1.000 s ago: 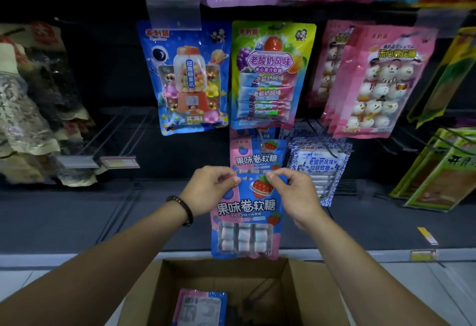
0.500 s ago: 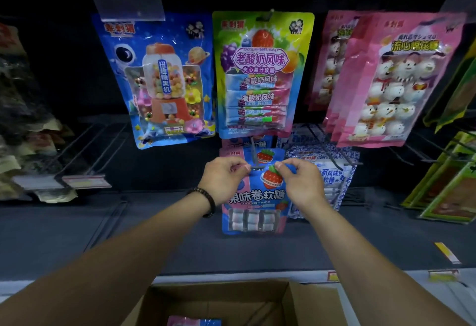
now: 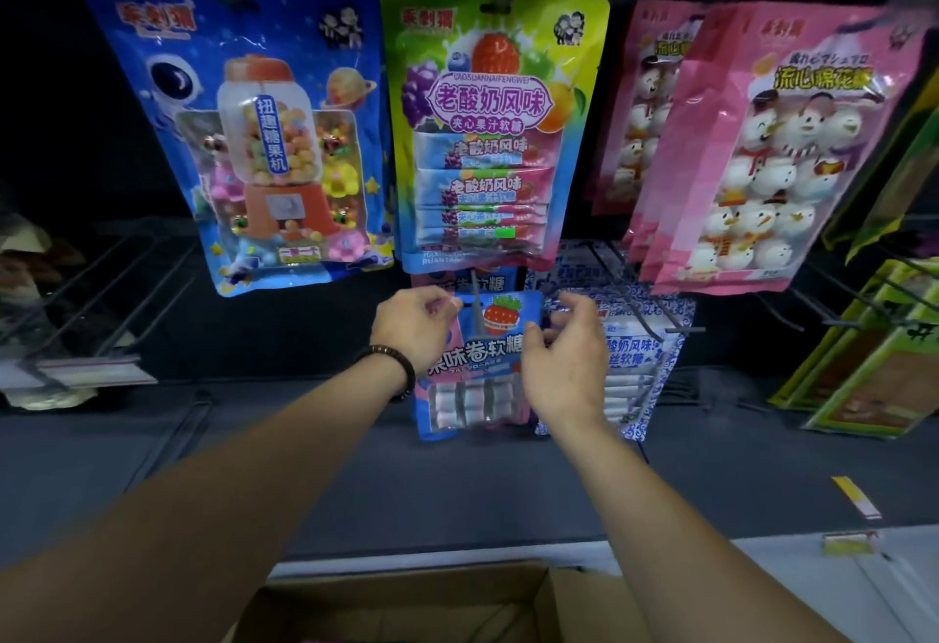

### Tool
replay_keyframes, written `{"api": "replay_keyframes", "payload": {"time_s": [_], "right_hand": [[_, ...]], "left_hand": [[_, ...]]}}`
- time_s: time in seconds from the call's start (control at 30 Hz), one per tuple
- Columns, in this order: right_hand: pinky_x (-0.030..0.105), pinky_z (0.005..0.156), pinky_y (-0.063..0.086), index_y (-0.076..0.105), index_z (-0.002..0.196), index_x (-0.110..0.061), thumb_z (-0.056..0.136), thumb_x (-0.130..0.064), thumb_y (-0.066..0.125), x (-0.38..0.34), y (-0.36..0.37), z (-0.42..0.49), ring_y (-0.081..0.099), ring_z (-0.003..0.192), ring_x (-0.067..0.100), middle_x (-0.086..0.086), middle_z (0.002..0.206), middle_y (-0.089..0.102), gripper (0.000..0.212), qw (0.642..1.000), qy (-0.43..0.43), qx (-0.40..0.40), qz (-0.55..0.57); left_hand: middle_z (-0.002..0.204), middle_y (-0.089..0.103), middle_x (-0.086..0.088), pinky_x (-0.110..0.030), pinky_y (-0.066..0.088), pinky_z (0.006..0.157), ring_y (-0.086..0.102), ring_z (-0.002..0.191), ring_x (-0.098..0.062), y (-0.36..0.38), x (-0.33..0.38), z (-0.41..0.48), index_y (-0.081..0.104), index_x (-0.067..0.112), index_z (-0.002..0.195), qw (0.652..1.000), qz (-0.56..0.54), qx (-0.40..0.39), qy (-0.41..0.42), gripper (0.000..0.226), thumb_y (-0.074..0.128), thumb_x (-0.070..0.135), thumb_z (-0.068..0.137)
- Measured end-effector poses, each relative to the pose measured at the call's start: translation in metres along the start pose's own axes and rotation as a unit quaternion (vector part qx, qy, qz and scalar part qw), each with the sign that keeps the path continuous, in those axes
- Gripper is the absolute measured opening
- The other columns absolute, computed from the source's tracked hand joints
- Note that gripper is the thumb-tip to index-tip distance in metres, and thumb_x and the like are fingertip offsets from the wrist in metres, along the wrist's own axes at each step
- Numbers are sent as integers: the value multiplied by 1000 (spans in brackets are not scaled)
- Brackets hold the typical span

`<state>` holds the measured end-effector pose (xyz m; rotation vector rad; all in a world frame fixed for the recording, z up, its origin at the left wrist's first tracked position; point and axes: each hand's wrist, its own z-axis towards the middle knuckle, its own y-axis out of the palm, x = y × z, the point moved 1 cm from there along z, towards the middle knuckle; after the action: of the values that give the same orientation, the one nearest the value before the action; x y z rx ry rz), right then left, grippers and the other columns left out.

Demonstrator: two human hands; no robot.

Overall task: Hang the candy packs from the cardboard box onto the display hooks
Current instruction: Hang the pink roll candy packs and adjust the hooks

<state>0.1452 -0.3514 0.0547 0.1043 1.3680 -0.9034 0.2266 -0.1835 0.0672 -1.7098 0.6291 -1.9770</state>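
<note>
A blue and pink candy pack (image 3: 475, 388) with a strawberry picture hangs on a grey display hook (image 3: 476, 309) in the lower row, the hook's wire passing through its top. My left hand (image 3: 414, 330) pinches the pack's upper left corner. At the pack's right edge, my right hand (image 3: 566, 363) has its fingers spread, the thumb just touching the edge. Another pack of the same kind (image 3: 465, 281) hangs behind it. The cardboard box (image 3: 406, 602) lies open at the bottom of the view, its contents out of sight.
Above hang a blue gumball-machine pack (image 3: 264, 144), a green yoghurt-candy pack (image 3: 488, 134) and pink snowman marshmallow packs (image 3: 782, 149). White and blue packs (image 3: 635, 353) hang right of my hands. Bare hooks (image 3: 101, 287) stick out at left. Green packs (image 3: 874, 363) hang at far right.
Both hands carried the pack up from above the box and slid it onto the hook. My right hand's pinch has loosened. The view moved closer to the shelf.
</note>
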Motion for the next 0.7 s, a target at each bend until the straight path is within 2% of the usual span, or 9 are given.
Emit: {"api": "replay_keyframes", "payload": {"time_s": [0.07, 0.13, 0.27, 0.33, 0.43, 0.5, 0.53, 0.6, 0.7], "right_hand": [[39, 91, 55, 52, 129, -23, 98, -18, 67, 1, 1, -7, 65, 101, 18, -4, 111, 63, 35, 1000, -7, -26, -14], [36, 88, 54, 56, 124, -24, 97, -15, 65, 3, 4, -13, 66, 96, 16, -8, 101, 68, 29, 997, -6, -76, -26], [16, 64, 45, 61, 114, -25, 100, -15, 63, 5, 5, -28, 65, 77, 4, -10, 89, 69, 18, 984, -1, -172, -46], [21, 65, 47, 62, 111, -25, 100, -18, 63, 9, 7, -37, 63, 74, 4, -10, 88, 69, 13, 975, 2, -209, -71], [28, 76, 54, 67, 105, -24, 98, -22, 65, 12, 11, -50, 66, 80, 12, -7, 90, 72, 7, 966, 30, -243, -88], [23, 70, 50, 68, 100, -25, 99, -21, 66, 8, 15, -64, 64, 77, 9, -10, 86, 69, 4, 958, 42, -271, -79], [18, 65, 47, 68, 96, -25, 100, -20, 66, 6, 17, -72, 62, 75, 6, -12, 83, 67, 6, 954, 46, -286, -77], [17, 61, 45, 68, 89, -25, 100, -20, 66, 0, 23, -90, 62, 73, 7, -10, 79, 67, 13, 942, 53, -322, -75], [30, 75, 58, 69, 77, -23, 97, -26, 65, 1, 44, -119, 73, 80, 20, -1, 80, 76, 21, 921, 72, -373, -92]], "left_hand": [[83, 71, 12, -15, 43, 59, 64, 76, -5, 0, 2, 5, 73, 34, 89, 1000, 21, 4, 0, 19, 63, 42, 103], [83, 72, 9, -20, 47, 65, 65, 77, -9, -1, 3, 8, 76, 31, 92, 999, 35, 5, -3, 21, 63, 46, 102], [88, 76, 3, -31, 59, 78, 71, 85, -19, -8, -2, 5, 78, 24, 98, 998, 54, 20, -16, 30, 65, 51, 98], [99, 74, 0, -31, 58, 81, 71, 92, -22, -17, -10, 0, 74, 21, 114, 997, 70, 14, -20, 30, 66, 45, 98], [126, 67, -10, -34, 54, 91, 66, 115, -29, -38, -24, -14, 54, 14, 139, 989, 129, -68, -23, 55, 70, 45, 96], [139, 61, -13, -33, 50, 99, 62, 126, -30, -58, -35, -33, 44, 13, 149, 975, 172, -135, -40, 70, 72, 49, 95], [140, 61, -11, -32, 51, 100, 62, 125, -27, -70, -39, -45, 47, 15, 148, 966, 196, -162, -44, 67, 71, 49, 95], [129, 68, -2, -31, 52, 99, 65, 117, -22, -94, -48, -75, 60, 24, 131, 945, 250, -209, -25, 44, 69, 50, 97], [103, 66, 9, -27, 48, 89, 65, 105, -17, -130, -61, -125, 68, 31, 105, 905, 319, -282, 19, 20, 64, 50, 100]]}}
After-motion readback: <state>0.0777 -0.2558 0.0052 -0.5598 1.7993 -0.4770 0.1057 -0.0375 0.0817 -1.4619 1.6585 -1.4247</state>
